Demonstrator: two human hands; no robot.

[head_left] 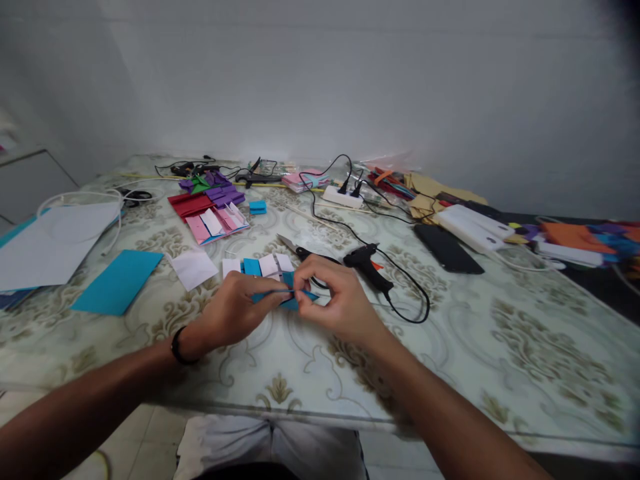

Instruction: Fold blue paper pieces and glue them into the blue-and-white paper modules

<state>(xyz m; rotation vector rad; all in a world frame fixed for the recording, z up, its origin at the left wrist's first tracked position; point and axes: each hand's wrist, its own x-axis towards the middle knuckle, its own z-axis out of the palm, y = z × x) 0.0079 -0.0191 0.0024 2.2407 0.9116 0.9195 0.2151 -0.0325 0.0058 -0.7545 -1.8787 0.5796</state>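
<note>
Both hands meet over the table and pinch a small folded piece of blue paper (291, 303). My left hand (245, 300) grips its left side between thumb and fingers. On its right side, the thumb and fingertips of my right hand (333, 293) are closed on the same paper. Just behind the hands lie small white and blue folded papers (251, 267), partly hidden by the fingers. A pair of scissors (295, 247) rests behind my right hand, which covers part of the handles. The black glue gun (369, 267) lies to the right of that hand.
At the left are a blue sheet (117, 281), a white square (194, 269) and large white sheets (55, 243). Red, pink and purple folded papers (213, 220) lie farther back. A power strip (344, 197) with black cords and a dark phone (447, 249) are toward the right.
</note>
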